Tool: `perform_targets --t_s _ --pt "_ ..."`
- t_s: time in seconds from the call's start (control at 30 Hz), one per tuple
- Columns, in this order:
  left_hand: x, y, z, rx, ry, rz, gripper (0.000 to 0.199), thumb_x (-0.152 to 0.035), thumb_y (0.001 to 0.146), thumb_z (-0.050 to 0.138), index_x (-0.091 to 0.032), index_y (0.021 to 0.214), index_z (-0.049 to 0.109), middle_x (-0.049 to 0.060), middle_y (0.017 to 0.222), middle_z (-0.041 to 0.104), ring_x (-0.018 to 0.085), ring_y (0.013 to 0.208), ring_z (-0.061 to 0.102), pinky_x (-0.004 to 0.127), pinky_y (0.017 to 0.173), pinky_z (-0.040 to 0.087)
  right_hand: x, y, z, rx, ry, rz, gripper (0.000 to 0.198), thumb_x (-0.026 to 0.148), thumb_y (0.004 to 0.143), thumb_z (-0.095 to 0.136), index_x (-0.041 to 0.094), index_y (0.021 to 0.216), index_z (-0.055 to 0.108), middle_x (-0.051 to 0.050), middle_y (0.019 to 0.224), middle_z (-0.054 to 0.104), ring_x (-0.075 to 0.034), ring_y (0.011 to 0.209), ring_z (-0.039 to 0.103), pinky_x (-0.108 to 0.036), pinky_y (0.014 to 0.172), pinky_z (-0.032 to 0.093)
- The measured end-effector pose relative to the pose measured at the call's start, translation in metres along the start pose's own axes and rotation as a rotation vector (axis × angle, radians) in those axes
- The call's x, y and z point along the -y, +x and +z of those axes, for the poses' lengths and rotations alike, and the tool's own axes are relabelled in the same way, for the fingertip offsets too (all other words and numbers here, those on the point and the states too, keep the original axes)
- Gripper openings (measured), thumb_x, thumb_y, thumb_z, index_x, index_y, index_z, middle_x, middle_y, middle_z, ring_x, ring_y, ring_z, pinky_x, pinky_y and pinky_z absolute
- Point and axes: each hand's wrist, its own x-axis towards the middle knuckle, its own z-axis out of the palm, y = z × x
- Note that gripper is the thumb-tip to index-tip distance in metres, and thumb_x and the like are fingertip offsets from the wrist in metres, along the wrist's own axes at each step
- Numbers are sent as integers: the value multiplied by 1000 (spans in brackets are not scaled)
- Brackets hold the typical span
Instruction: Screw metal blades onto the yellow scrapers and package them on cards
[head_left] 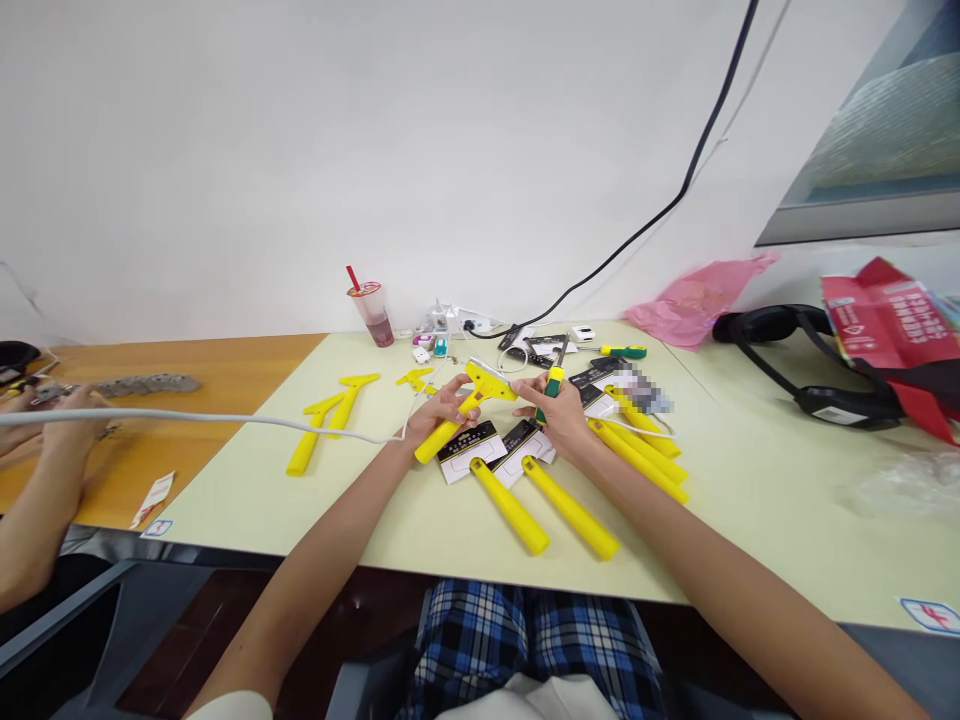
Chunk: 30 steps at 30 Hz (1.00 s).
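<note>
Gripping a scraper in our left hand and screwdriver in our right hand, we have cards below, white cable alongside.

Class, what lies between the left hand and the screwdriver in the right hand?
In the head view, the wide end of the yellow tool, then fingertips of the right hand, lie between the left hand and the screwdriver.

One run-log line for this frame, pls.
left hand: grips yellow T-shaped tool | right hand: holds green-yellow screwdriver, shaft apart from tool | table: yellow handles, black-and-white cards, drink cup
</note>
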Motion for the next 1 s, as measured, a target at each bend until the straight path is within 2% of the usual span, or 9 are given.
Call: perform_targets --t_s 0.23,0.37,0.5,0.77,1.0 --pt "-4 -3 3 38 8 -23 72 1 51 76 -25 118 64 2 100 71 11 68 62 25 64 52 6 4 -3 -3 -61 -47 67 40 47 110 24 68 49 1 72 68 -19 75 68 -31 58 66" --pt "-3 -4 1 44 -30 -33 72 4 52 75 -25 118 65 4 102 71 12 69 60 25 63 50 11 5 -4 45 -135 -90 67 49 52 109 25 69 49 -2 79 74 -20 76 69 -34 61 68" --pt "-2 -4 0 18 -81 -28 71 5 53 72 -24 118 66 7 113 73 11 70 58 25 64 48 15 3 -3 92 -187 -131 67 55 56 106 25 69 47 -4 84 77 -19 74 68 -37 64 68" --pt "-1 -2 -3 -7 -71 -19 72 3 53 69 -24 119 65 5 108 71 12 72 58 24 64 45 17 6 -7 139 -180 -104 66 51 56 106 25 70 47 -4 88 79 -18 71 69 -42 73 69" --pt "-2 -3 -3 -6 -65 -46 80 2 53 66 -26 128 65 9 128 71 11 71 57 26 64 46 28 8 -14 234 -286 -127 61 47 62 103 23 69 48 -6 94 79 -18 75 69 -40 77 66"
